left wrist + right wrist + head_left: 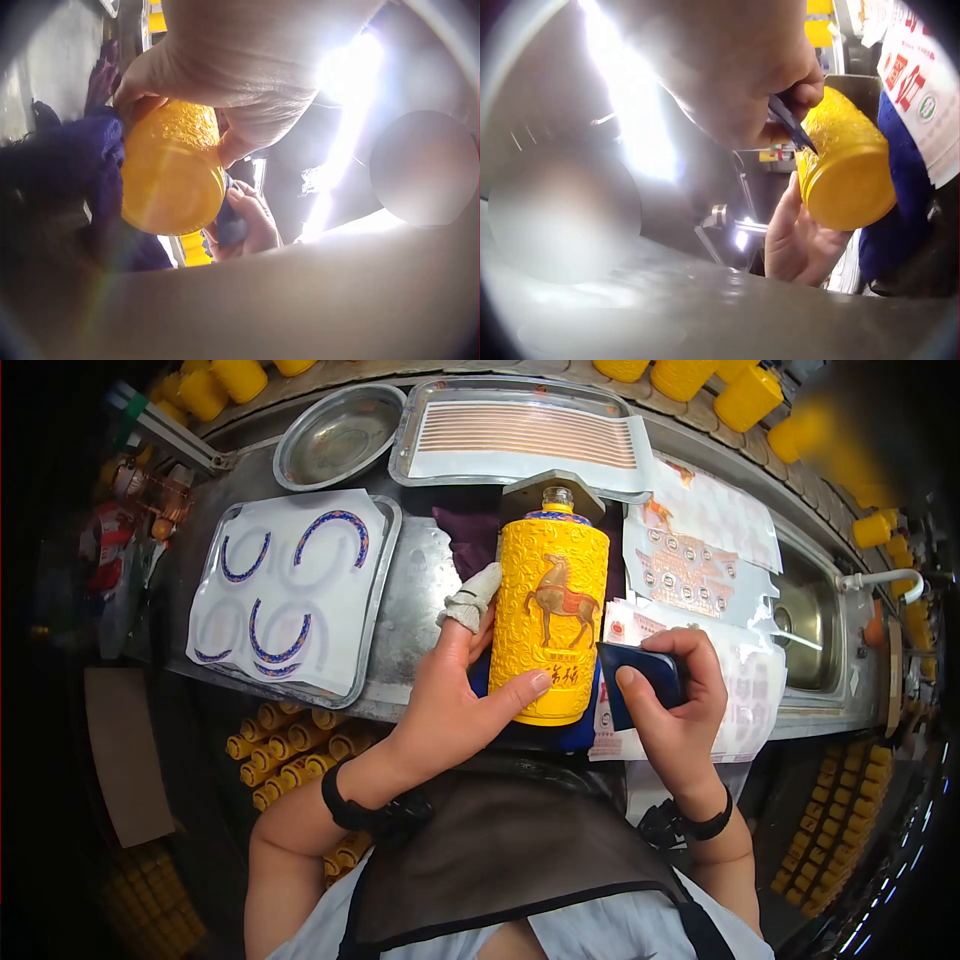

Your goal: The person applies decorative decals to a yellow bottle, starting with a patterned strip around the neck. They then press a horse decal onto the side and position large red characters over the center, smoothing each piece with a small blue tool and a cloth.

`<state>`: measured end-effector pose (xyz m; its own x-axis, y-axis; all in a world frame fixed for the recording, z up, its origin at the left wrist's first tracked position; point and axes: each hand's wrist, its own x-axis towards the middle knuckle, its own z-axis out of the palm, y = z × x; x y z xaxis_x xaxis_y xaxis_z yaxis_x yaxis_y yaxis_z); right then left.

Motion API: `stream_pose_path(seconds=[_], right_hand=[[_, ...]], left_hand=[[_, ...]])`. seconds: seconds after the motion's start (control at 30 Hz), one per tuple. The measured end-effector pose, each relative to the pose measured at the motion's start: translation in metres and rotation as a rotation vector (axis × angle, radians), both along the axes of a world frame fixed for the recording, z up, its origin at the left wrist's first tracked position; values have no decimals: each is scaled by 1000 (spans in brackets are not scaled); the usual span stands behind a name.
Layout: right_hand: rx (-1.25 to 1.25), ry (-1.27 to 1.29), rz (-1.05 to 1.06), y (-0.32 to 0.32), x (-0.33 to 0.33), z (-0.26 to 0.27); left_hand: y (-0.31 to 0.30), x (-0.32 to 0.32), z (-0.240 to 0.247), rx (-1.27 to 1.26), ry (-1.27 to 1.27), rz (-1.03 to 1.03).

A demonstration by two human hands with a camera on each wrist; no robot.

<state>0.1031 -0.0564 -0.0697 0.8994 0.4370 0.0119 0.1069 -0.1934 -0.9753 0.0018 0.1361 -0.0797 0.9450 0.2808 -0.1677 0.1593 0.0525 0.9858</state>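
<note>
A yellow embossed bottle (525, 635) with a brown horse picture (567, 600) and dark lettering lies with its clear glass neck pointing away. My left hand (450, 685) grips it from the left, thumb across the lower front; a whitish wrap (470, 600) covers one finger. Between thumb and fingers, my right hand (690, 690) pinches a thin dark blue scraper (622, 660), its edge close beside the bottle's lower right side. In the right wrist view, the scraper (791, 124) reaches the bottle wall near its base (851, 191). Blue cloth (904, 187) lies under the bottle.
On the left, a tray (388, 545) bears a white sheet with blue patterned arcs. Behind stand a metal bowl (340, 440) and a tray (400, 450) with a striped sheet. Printed decal sheets (700, 560) lie to the right, beside a sink (805, 610). Yellow bottles (680, 378) line the back.
</note>
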Motion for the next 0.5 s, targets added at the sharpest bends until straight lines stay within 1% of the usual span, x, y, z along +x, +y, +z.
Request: stream_pose_path(seconds=[0.1, 0.13, 0.23, 0.27, 0.3, 0.37, 0.4, 0.5], right_hand=[[41, -219, 153, 5, -7, 5], [18, -208, 189, 6, -8, 3], [-31, -59, 8, 2, -4, -2], [47, -50, -33, 1, -5, -5], [33, -99, 35, 0, -6, -3], [-1, -213, 162, 1, -7, 2], [-53, -132, 115, 1, -6, -3], [-7, 64, -41, -4, 1, -6]], left_hand=[[0, 1, -2, -11, -26, -14], [-1, 1, -2, -15, -23, -12], [1, 1, 0, 6, -41, 9], [1, 1, 0, 22, -49, 4], [0, 1, -1, 32, -54, -9], [-4, 0, 0, 42, -44, 26], [-4, 0, 1, 50, -48, 48], [4, -4, 9, 485, -72, -52]])
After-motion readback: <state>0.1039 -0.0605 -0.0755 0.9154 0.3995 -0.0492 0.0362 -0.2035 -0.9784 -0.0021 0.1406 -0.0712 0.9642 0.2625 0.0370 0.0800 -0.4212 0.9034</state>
